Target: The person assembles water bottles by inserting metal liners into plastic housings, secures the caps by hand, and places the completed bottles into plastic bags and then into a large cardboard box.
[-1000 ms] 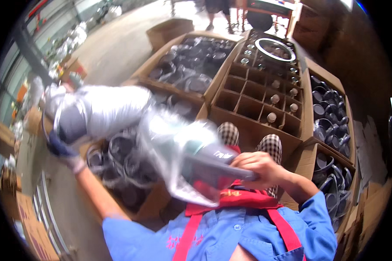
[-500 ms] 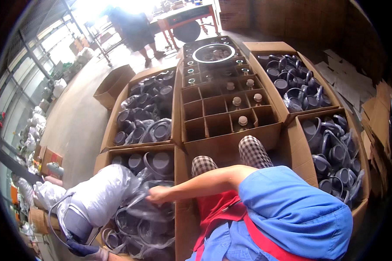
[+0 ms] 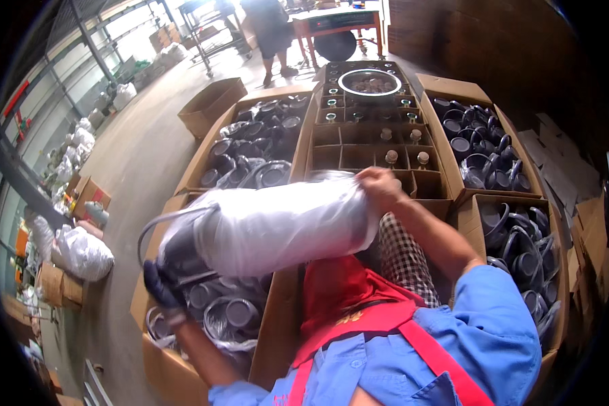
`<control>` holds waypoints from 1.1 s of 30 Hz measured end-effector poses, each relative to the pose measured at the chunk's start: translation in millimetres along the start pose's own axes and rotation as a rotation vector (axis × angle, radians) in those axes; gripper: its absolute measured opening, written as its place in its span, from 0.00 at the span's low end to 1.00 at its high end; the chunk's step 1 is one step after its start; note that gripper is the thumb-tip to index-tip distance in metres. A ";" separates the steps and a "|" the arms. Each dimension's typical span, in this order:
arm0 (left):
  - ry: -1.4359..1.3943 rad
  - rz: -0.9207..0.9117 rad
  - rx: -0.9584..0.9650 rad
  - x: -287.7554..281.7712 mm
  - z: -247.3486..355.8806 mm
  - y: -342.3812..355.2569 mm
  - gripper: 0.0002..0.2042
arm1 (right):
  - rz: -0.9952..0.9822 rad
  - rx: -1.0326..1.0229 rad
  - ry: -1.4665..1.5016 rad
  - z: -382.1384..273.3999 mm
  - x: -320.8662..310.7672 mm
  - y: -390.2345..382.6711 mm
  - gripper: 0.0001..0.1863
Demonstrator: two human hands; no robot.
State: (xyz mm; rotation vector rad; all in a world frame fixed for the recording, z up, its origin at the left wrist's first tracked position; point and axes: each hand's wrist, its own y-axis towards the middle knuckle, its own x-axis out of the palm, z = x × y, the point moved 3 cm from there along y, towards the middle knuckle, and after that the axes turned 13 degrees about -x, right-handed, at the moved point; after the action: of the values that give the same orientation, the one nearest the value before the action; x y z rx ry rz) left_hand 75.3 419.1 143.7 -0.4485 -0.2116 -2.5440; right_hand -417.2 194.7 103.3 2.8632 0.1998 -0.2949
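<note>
A large grey flask with a looped handle [image 3: 183,252] lies nearly sideways in front of me, inside a clear plastic bag [image 3: 284,227]. My left hand [image 3: 162,292], in a dark glove, supports the flask's grey end by the handle; its fingers are partly hidden. At the other end, my bare right hand [image 3: 384,189] is closed on the gathered bag. Below is a carton [image 3: 260,352] of similar grey flasks in plastic, their round tops [image 3: 241,312] and looped handles upward. The bundle covers part of that carton.
Beyond my knees stands a divided carton [image 3: 413,193] with several capped bottles [image 3: 391,158]. A metal-rimmed bowl [image 3: 370,95] of small brownish pieces sits further back. More flask-filled cartons [image 3: 514,186] flank it. A person [image 3: 267,34] stands near an orange table [image 3: 338,27].
The bagged flask has swung up and right from the left side, across the front of me. My right hand has moved right and up, with the bag's end in it.
</note>
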 end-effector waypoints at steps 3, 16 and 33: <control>-0.109 0.010 0.086 63.0 6.1 2.5 0.09 | 0.442 -0.157 0.546 63.3 -170.2 -6.8 0.12; -0.056 -0.086 0.497 203.3 2.6 -60.9 0.13 | 0.240 -0.376 0.219 -8.4 -152.9 -65.2 0.29; 0.344 -0.947 -0.427 180.0 -205.4 -183.9 0.09 | 0.241 -0.262 -0.491 18.0 -206.8 3.7 0.22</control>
State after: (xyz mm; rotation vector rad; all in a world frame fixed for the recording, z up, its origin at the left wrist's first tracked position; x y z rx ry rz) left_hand -223.1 437.0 5.8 -0.0271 0.3437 -3.5575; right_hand -620.4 163.7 131.9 2.4336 -0.1856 -0.8343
